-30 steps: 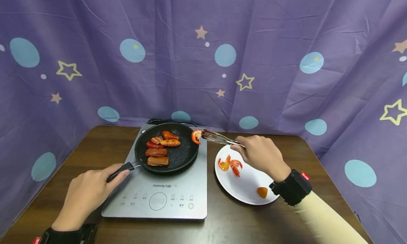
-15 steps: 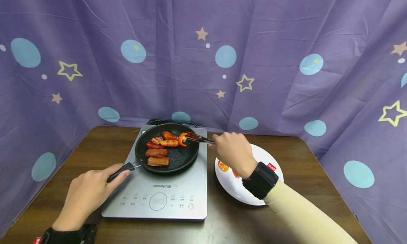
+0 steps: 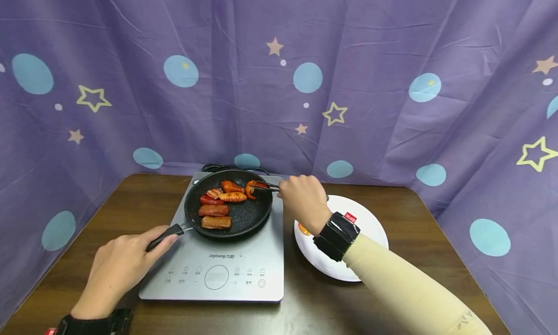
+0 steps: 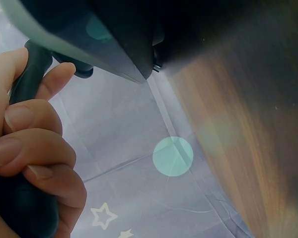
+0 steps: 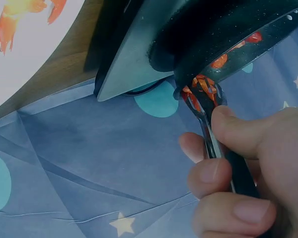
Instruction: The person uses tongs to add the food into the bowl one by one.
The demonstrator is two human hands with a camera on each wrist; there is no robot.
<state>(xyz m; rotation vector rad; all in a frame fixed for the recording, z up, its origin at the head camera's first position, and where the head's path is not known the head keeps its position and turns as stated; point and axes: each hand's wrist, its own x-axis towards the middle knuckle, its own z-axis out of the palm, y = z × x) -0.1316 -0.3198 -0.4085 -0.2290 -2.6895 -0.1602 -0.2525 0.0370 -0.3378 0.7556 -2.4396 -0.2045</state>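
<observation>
My left hand [image 3: 119,262] grips the black handle [image 4: 27,74] of a frying pan [image 3: 244,222], which sits on a silver induction cooktop [image 3: 257,257]. With my right hand [image 3: 305,201] I hold metal food tongs [image 5: 208,129], their tips over the pan's right side. Between those tips is an orange-red shrimp [image 3: 250,190], partly covered by the tongs. Left of it in the pan lie a drumstick [image 3: 232,186], a chicken wing [image 3: 233,197], a reddish piece [image 3: 211,199] and two brown rib-like pieces [image 3: 213,210].
Right of the cooktop stands a white plate [image 3: 364,223], partly hidden under my right forearm. Shrimp [image 5: 20,17] lie on it in the right wrist view. A black cable [image 3: 211,167] runs behind the cooktop. A purple curtain [image 3: 370,146] hangs beyond the wooden table [image 3: 144,194].
My right hand has moved left from above the plate, bringing the tongs and shrimp from the pan's right rim down inside it. The left hand stays on the handle.
</observation>
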